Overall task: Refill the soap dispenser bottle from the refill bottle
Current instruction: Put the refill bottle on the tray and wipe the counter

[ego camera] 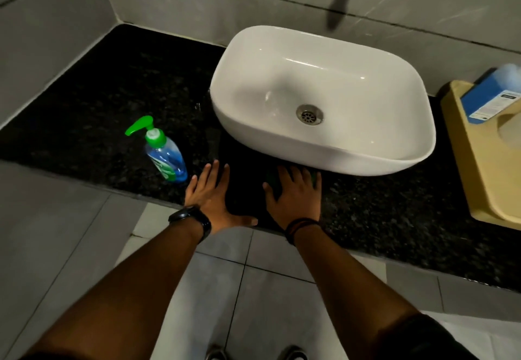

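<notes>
Both hands, left and right, rest spread flat, empty, at the surface front edge; dispenser bottle upright just left, likely staged for uncapping.

The dark speckled tabletop carries a white basin near the wall and a green-pump soap dispenser bottle standing to its left. A tan tray lies at the right end, and both hands rest flat along the front edge.
</notes>
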{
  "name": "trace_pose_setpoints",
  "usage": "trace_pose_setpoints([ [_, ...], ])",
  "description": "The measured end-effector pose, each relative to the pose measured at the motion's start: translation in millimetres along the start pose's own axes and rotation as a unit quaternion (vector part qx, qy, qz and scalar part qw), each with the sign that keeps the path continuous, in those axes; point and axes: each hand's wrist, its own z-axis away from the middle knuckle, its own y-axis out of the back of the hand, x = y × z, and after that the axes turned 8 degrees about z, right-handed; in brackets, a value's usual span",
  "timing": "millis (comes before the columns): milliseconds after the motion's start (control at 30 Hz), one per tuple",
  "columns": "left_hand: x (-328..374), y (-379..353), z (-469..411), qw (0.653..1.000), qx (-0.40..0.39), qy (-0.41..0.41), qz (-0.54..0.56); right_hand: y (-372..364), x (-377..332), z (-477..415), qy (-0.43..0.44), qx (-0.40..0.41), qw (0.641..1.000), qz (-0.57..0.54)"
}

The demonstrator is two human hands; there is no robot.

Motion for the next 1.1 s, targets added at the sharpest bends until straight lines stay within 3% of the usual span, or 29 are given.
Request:
trace_pose_setpoints([
  [133,-3,1,0,1.000,0.006,-0.002,0.020,-2,-35,-5,0.117,-0.023,0.992,-0.046],
  [267,-5,4,2,1.000,0.007,-0.006,0.025,0,-27,-8,0.263,-0.059,0.960,-0.073],
  [367,-4,6,4,0.999,0.001,-0.004,0.035,2,-2,-5,0.280,-0.058,0.954,-0.085],
  [600,-2,9,5,1.000,-0.015,-0.006,0.005,18,103,33,0.180,-0.041,0.980,-0.072],
  [700,-1,10,6,1.000,-0.020,-0.009,-0.001,28,158,54,0.087,-0.019,0.996,-0.006],
  [800,0,11,7,1.000,-0.022,-0.014,-0.003,36,193,67,-0.067,0.007,0.996,0.067],
  [933,2,12,7,1.000,-0.020,-0.015,-0.013,30,187,61,-0.220,0.003,0.975,0.038],
  [1033,2,11,6,1.000,-0.023,-0.013,-0.016,25,160,51,-0.232,0.009,0.972,0.024],
  [1100,1,10,5,1.000,-0.021,-0.012,-0.015,22,135,41,-0.195,0.012,0.981,0.020],
])
